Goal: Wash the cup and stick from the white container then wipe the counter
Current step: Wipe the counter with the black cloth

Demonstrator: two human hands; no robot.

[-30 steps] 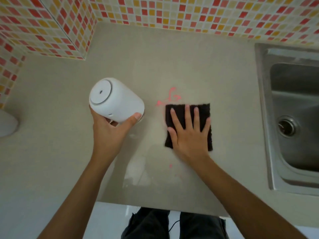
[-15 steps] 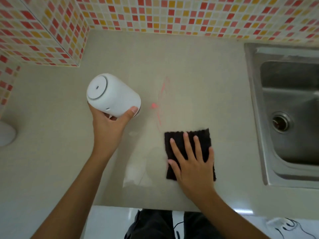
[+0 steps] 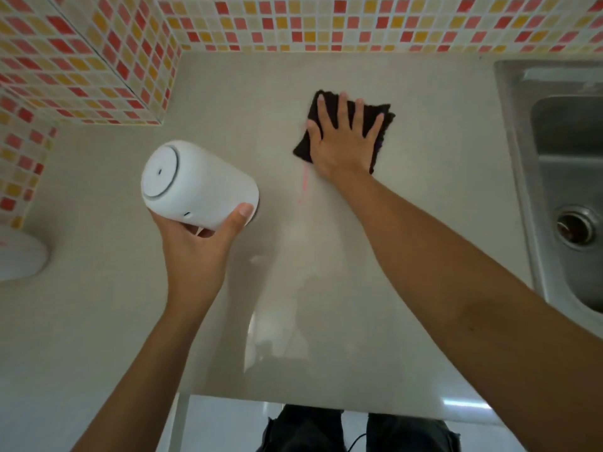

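Cloth (image 3: pixel 301 148), dark, pressed on surface (image 3: pixel 326 305) under flat, straight-fingered right grip (image 3: pixel 342 148), at pink streak (image 3: pixel 304 182). Left grip (image 3: pixel 195 252) curls round tilted white container (image 3: pixel 199 184).

Steel sink (image 3: pixel 509 132), mosaic-tiled wall (image 3: pixel 293 21)

Sink (image 3: pixel 515 125) cropped at right, cloth (image 3: pixel 386 114) — mostly under right hand (image 3: pixel 342 141)

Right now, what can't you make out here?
Head view:
- Inside of the white container: hidden by its own wall.
- Upper end of the pink streak: hidden under the dark cloth and right hand.
- sink: cut off by the right edge.
- white object: cut off by the left edge.
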